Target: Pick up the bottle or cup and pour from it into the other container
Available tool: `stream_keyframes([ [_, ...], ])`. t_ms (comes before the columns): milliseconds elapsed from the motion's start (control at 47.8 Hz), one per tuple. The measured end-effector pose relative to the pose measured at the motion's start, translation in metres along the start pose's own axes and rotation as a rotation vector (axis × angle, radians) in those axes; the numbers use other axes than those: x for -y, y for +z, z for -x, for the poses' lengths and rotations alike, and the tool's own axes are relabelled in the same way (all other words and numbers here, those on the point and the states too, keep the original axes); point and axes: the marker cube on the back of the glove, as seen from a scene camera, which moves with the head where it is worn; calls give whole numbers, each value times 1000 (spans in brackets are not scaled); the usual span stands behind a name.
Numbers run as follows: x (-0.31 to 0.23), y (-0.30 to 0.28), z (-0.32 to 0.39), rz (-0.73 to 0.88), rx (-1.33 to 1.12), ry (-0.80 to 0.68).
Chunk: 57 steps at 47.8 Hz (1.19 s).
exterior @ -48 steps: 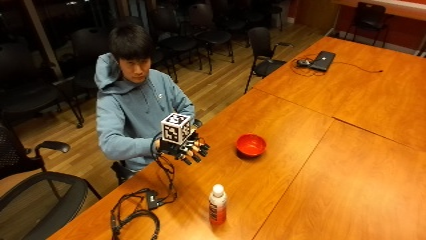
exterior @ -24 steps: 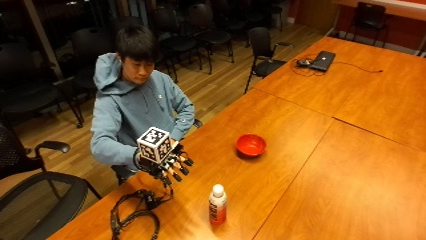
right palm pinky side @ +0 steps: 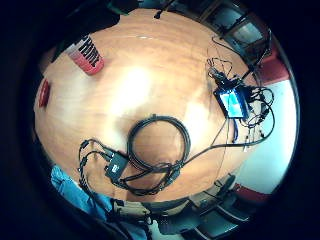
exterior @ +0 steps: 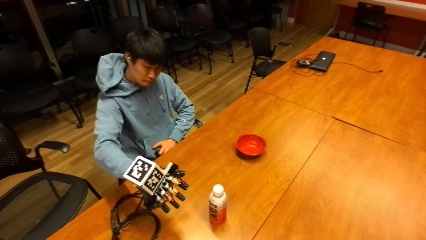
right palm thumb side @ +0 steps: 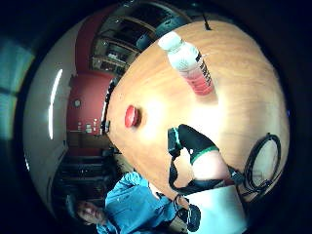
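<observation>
A clear bottle (exterior: pixel 217 204) with a white cap and red drink stands upright near the table's front edge. The same bottle (right palm thumb side: pixel 189 64) shows in the thumb side palm view, and its red lower part (right palm pinky side: pixel 86 56) in the little finger side view. A red bowl (exterior: pixel 251 145) sits on the wood farther along the table, small in the thumb side view as the bowl (right palm thumb side: pixel 130 117). My gloved right hand (exterior: pixel 166 190) hovers above the table a short way left of the bottle, fingers spread and relaxed, holding nothing. One gloved finger (right palm thumb side: pixel 192 140) points out over the wood.
A coil of black cable with a small box (right palm pinky side: pixel 150 155) lies on the table under my hand, seen also as the cable coil (exterior: pixel 136 220). The person's bare left hand (exterior: pixel 163 146) rests at the table edge. A laptop (exterior: pixel 323 60) sits far off.
My gloved hand has dropped lower and moved toward the table's front end, over the cable coil and nearer the bottle. Bottle and bowl have not moved.
</observation>
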Motion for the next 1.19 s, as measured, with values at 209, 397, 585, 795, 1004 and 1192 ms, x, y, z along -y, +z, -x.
stream_keyframes([
  [209, 25, 16, -14, -38, 186, -35],
  [397, 49, 37, -22, -48, 353, -48],
  [585, 73, 52, -23, -46, 463, -57],
  [795, 94, 71, -14, -26, 550, -83],
  [1004, 113, 93, -7, 0, 654, -103],
  [1192, 114, 130, 9, 16, 809, -122],
])
